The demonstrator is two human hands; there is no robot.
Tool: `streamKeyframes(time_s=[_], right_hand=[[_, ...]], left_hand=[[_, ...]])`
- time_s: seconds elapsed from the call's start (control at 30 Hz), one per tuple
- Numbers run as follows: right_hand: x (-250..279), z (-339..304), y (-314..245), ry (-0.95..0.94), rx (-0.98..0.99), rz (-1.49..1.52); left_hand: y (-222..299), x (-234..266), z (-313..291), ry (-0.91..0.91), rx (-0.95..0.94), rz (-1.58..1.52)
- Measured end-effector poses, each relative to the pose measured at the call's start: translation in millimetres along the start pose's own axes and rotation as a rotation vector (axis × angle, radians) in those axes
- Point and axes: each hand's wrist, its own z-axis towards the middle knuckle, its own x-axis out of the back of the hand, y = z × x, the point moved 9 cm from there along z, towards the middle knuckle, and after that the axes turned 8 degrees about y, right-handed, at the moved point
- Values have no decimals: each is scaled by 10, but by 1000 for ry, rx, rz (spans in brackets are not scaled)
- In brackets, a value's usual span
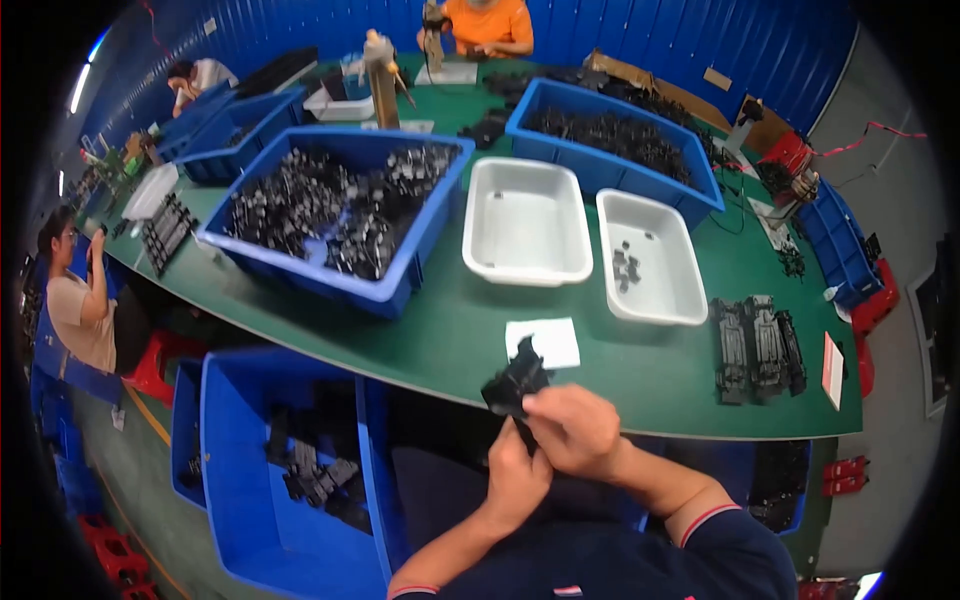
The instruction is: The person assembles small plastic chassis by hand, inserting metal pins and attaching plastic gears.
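In front of me, just over the table's near edge, a black moulded plastic part is held up at a tilt. My right hand is closed, its fingers pinching the part's lower right side. My left hand is closed below, with its fingertips against the part's lower end; what lies inside its curled fingers is hidden. A white sheet of paper lies on the table behind the part. Beyond it stand two white plastic trays: the left tray holds a tiny dark piece, and the right tray several small dark pieces.
On the green table stand a large blue bin of black parts and another blue bin farther back. Long black parts lie at right. Below left, a blue crate holds black parts. Co-workers sit at the left and far side.
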Motion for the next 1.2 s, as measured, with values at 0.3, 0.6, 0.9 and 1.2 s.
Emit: streamKeyframes(time_s=[0.3, 0.6, 0.9, 1.2], right_hand=[[-27, 17, 139, 58, -58, 72], [-3, -94, 29, 46, -63, 76], [-25, -121, 36, -26, -60, 69], [4, -157, 73, -54, -86, 91]], left_hand=[[-78, 42, 160, 14, 9, -65], [-39, 83, -10, 4, 3, -21], [-21, 105, -21, 25, -90, 73], [-19, 77, -35, 47, -122, 20]])
